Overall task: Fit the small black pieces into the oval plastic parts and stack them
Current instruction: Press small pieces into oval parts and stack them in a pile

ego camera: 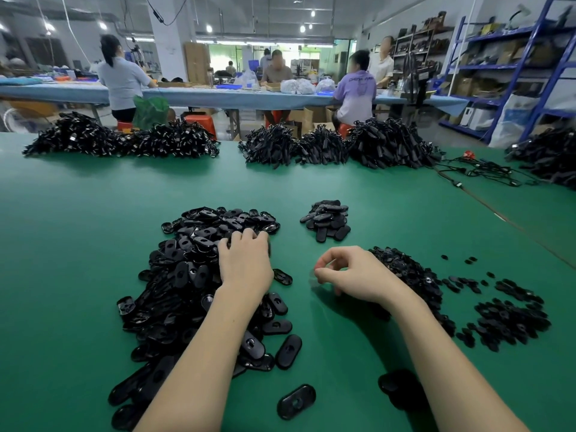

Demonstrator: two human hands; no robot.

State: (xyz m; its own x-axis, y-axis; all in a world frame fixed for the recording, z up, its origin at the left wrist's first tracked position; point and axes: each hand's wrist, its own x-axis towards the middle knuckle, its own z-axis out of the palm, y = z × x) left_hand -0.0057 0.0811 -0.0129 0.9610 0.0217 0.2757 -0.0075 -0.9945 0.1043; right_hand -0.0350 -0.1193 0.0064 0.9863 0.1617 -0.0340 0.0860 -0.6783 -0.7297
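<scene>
The right hand (349,272) is held above the green table (78,244), fingers curled, thumb and forefinger pinched; what is pinched cannot be told. Small black pieces (414,275) are heaped just beside it. The left hand (244,263) is laid palm-down, fingers bent, on the oval plastic parts (187,275). A small stack (327,219) is seen beyond.

Table (93,244): plain green. Oval plastic parts (193,275): glossy black. Small pieces (511,319): matte black. Shelving (530,57): blue.
</scene>
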